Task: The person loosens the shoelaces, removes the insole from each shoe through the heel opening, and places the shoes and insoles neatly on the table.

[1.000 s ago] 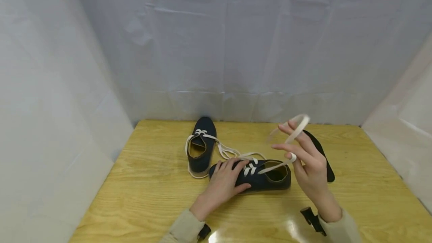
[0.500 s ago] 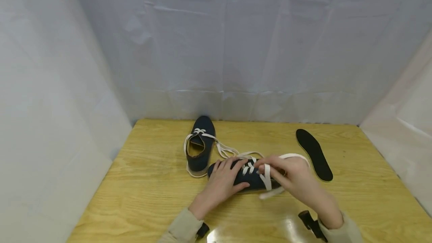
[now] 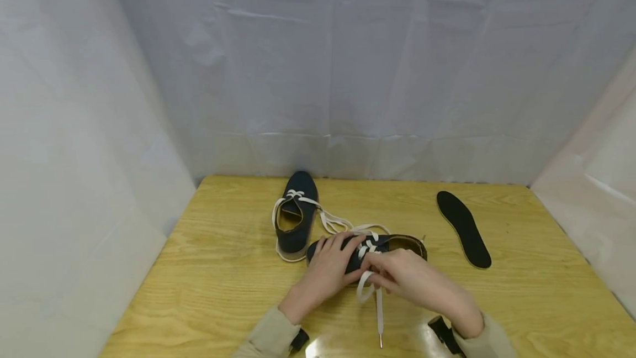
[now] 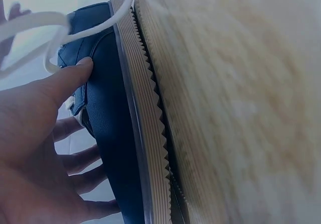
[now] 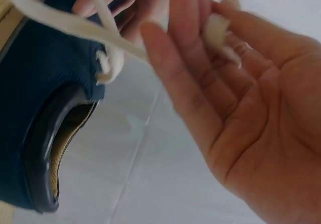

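Observation:
A navy lace-up shoe [image 3: 354,261] lies with its toe to the left. Across its toe end, my left hand [image 3: 325,267] holds it, thumb on the near side and fingers over the far side. In the left wrist view that thumb presses the shoe's side [image 4: 113,108]. My right hand [image 3: 412,278] pinches a white shoelace [image 3: 380,314] beside the eyelets; a loop and the tipped end hang toward the near side. The right wrist view shows the lace [image 5: 75,27] running from the shoe to the fingers. The right hand hides part of the shoe's opening.
Behind and left stands a second navy shoe [image 3: 300,231], its white laces [image 3: 338,222] trailing toward the first shoe. A black insole [image 3: 464,231] lies at the right of the wooden table [image 3: 199,280]. White sheeting [image 3: 328,70] surrounds the back and sides.
My right hand has come down and left from above the shoe's heel to the near side of the eyelets, carrying the lace. My left hand has stayed on the toe.

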Demonstrator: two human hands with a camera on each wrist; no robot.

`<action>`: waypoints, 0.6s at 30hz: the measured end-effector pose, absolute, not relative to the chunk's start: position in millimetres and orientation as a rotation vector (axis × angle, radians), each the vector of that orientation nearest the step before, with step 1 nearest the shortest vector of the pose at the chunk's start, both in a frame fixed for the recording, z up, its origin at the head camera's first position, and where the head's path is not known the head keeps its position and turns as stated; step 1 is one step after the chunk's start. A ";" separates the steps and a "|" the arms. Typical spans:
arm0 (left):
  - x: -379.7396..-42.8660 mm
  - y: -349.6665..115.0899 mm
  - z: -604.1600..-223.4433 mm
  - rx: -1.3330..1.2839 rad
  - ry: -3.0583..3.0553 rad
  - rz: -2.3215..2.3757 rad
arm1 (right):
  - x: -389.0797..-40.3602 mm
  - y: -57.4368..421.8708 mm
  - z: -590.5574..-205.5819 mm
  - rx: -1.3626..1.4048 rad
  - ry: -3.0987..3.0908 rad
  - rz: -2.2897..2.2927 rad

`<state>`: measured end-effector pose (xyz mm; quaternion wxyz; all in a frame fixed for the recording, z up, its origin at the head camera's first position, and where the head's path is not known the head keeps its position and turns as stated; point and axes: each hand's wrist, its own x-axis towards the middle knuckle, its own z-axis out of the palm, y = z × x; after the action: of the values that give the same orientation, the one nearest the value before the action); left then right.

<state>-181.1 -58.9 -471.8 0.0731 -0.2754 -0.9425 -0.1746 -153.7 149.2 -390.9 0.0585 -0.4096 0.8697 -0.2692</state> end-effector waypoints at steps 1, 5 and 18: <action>-181.0 -58.9 -471.6 -0.827 -2.833 -0.530 | -155.2 150.8 -392.2 -1.259 2.665 -0.783; -181.1 -58.5 -471.0 -0.819 -2.852 -0.555 | -161.6 161.2 -392.1 -1.267 2.719 -0.690; -181.9 -56.8 -471.0 -0.807 -2.841 -0.568 | -175.6 178.4 -391.9 -0.910 3.152 -0.513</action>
<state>-181.9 -56.8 -471.0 0.0671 -0.2678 -0.9424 -0.1886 -175.6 178.4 -391.9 -0.0895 -0.2731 0.9454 -0.1539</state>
